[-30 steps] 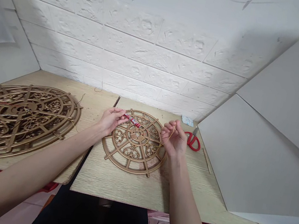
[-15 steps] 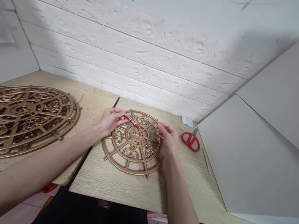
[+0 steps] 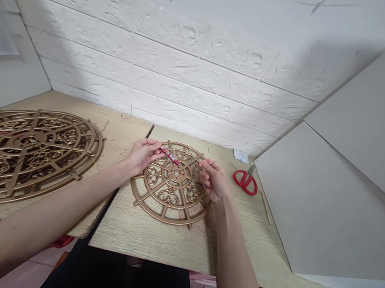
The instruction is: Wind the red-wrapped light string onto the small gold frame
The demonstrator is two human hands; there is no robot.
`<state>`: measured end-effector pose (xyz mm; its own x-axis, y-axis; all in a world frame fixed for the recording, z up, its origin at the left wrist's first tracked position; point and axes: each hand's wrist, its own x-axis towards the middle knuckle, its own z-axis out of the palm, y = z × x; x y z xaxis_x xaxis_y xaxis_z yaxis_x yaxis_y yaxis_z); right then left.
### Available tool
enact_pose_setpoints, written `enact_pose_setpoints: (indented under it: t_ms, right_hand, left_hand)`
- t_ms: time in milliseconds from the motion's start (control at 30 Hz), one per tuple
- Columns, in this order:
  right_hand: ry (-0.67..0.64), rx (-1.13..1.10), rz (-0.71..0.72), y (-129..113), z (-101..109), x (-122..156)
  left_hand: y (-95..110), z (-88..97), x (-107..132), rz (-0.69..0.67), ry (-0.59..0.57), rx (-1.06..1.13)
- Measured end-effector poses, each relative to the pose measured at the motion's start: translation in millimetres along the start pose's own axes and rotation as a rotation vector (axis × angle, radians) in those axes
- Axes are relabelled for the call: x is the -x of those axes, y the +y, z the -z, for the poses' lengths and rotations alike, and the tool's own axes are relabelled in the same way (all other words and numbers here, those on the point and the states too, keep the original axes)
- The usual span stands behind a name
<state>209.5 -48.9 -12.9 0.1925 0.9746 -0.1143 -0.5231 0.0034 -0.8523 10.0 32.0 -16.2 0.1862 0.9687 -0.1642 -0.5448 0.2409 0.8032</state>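
My left hand point(image 3: 142, 156) is closed on a small narrow red printed tube point(image 3: 171, 156), which points right and slightly down. It hangs over the upper part of a round gold openwork wheel point(image 3: 164, 219) with scroll ornaments and spokes. My right hand point(image 3: 214, 180) is above the wheel's right side, thumb and forefinger pinched together. A thin yellow-gold thread point(image 3: 201, 196) hangs below those fingers, and its end at the fingertips is too fine to follow. The wheel lies flat on the wooden board.
A stack of larger gold openwork wheels point(image 3: 21, 183) covers the left board. Red-handled scissors point(image 3: 245, 180) lie to the right, near a crumpled pale blue scrap point(image 3: 241, 156) and a thin stick point(image 3: 265, 207). A white brick-patterned wall point(image 3: 190, 69) rises behind; pale panels point(image 3: 332, 213) stand at right.
My right hand has moved slightly left, towards the red tube, with its lower fingers more spread. My left hand and the wheel have stayed in place.
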Motion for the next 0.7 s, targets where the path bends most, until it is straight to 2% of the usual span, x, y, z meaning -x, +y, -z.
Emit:
enact_pose_setpoints:
  t_ms: [100,333,700]
  right_hand:
    - [-0.019,0.027,0.002,0.6,0.5,-0.2]
    - [-0.013,0.058,0.185,1.4,-1.4,0.2]
    - [-0.007,-0.019,0.267,-0.8,-2.0,-2.2]
  left_hand:
    - [0.5,-0.8,0.8,0.0,0.0,-0.002]
    - [-1.3,1.8,-1.4,-0.005,-0.006,-0.001]
    - [-2.0,4.0,-3.2,-0.012,-0.02,-0.001]
